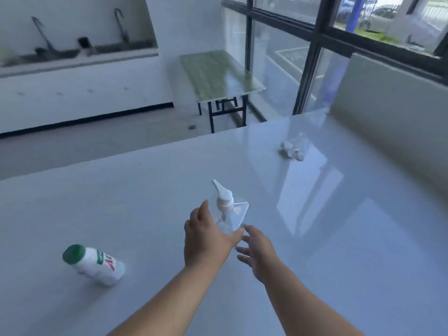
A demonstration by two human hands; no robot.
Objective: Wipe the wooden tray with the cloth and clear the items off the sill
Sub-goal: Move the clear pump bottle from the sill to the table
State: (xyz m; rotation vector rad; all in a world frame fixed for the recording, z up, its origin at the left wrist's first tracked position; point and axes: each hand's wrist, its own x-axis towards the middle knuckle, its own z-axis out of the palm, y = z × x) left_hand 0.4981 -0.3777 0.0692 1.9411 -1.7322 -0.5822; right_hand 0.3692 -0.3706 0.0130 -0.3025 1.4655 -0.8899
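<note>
1. Left hand [202, 241] grasps the clear pump bottle [229, 212] above the glossy worktop [339, 238].
2. Right hand [258, 253], fingers spread and released, just beside the bottle.
3. White green-capped bottle [94, 264] stands left; crumpled white cloth [292, 149] lies far right.

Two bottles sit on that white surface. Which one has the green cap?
The white bottle with the green cap, standing alone at the left. The other, a clear pump bottle with a white pump head, is between the person's hands.

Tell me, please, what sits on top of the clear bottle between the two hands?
A white pump head with its spout pointing up and left tops the clear bottle. The left hand covers the bottle's lower part, so its base and contents cannot be seen.
</note>
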